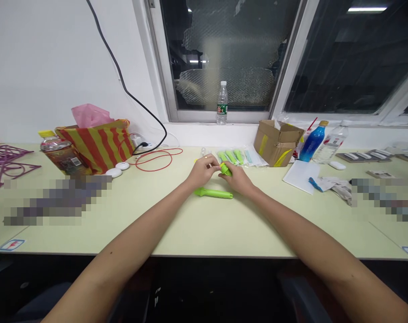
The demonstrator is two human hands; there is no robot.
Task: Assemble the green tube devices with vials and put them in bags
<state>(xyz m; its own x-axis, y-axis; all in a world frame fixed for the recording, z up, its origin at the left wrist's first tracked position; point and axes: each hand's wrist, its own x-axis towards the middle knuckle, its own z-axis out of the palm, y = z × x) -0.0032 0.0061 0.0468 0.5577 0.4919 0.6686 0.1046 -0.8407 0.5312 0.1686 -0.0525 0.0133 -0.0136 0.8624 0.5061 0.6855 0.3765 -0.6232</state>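
My right hand (236,178) is closed around a small bright green part (226,169) above the middle of the table. Close on its left, my left hand (202,172) has thumb and fingers pinched at the part's edge; what lies between those fingertips is too small to make out. Just below the hands, a long green plastic piece (217,194) lies flat on the pale table (220,229). Behind my right hand are clear bags with several green pieces (237,156) inside.
A striped bag (101,146), a tilted drink bottle (64,154) and a red cord (153,169) sit left. At right are an open cardboard box (276,143), a blue bottle (312,142), a white sheet (301,176) and a glove (335,185).
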